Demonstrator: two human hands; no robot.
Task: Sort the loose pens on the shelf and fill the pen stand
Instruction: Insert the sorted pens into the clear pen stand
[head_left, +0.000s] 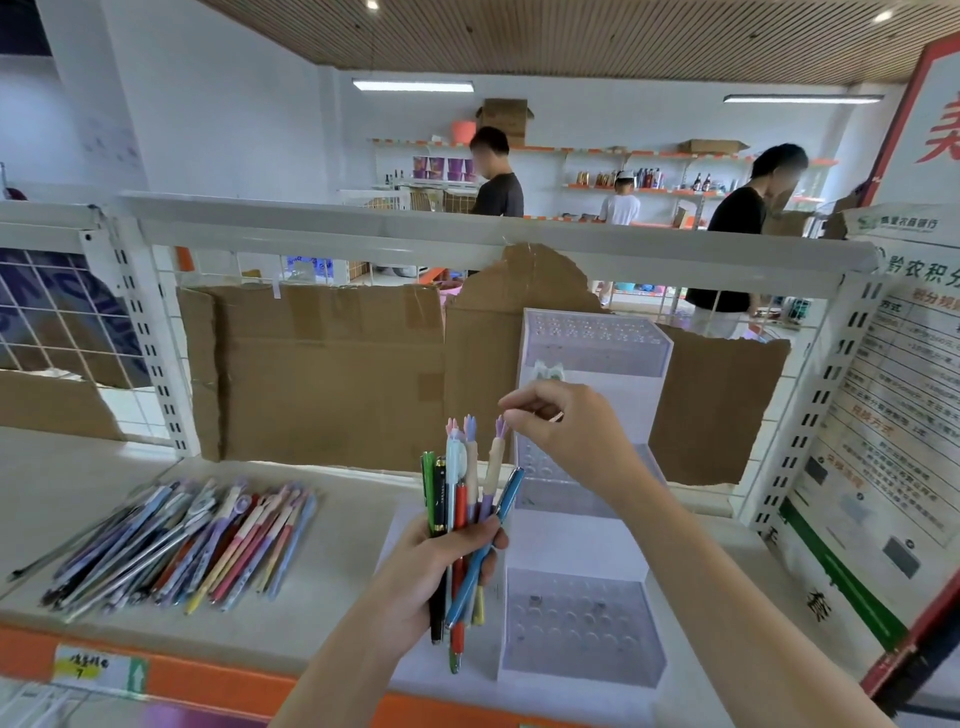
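One bunch of pens, clenched in left hand; right hand fingers pinching bunny-topped pen. Risk: neighbours dragged out, spilling beside pen stand.

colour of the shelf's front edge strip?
Orange, on the shelf edge strip, best seen in the head view.

Lower part of pen bunch hidden inside left hand. Right hand covers middle tier of pen stand. Loose pen pile blurred, single pens hard to separate. Poster cut by right edge, small print unreadable. Shelf label handwriting illegible.
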